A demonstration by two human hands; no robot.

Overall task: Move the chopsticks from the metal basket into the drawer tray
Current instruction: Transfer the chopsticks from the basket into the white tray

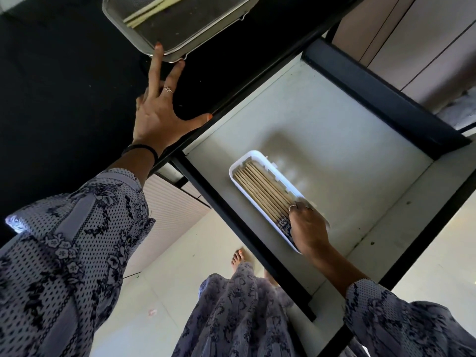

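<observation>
Right hand lying palm-down over near end of chopsticks in white drawer tray, fingers curled, grip unclear. Left hand splaying wide, fingertips touching metal basket rim; few chopsticks lying inside basket.

Basket cut off by the top edge, far rim out of view; chopsticks inside run past that edge, count unclear through the mesh. Near ends of the tray sticks covered by the right hand; fingertips curled under and hidden, so grasp on them or on the tray impossible to tell. Tray's near right corner hidden behind the wrist. Two fingers of the left hand folded out of sight. Drawer front cut off by the right edge.
</observation>
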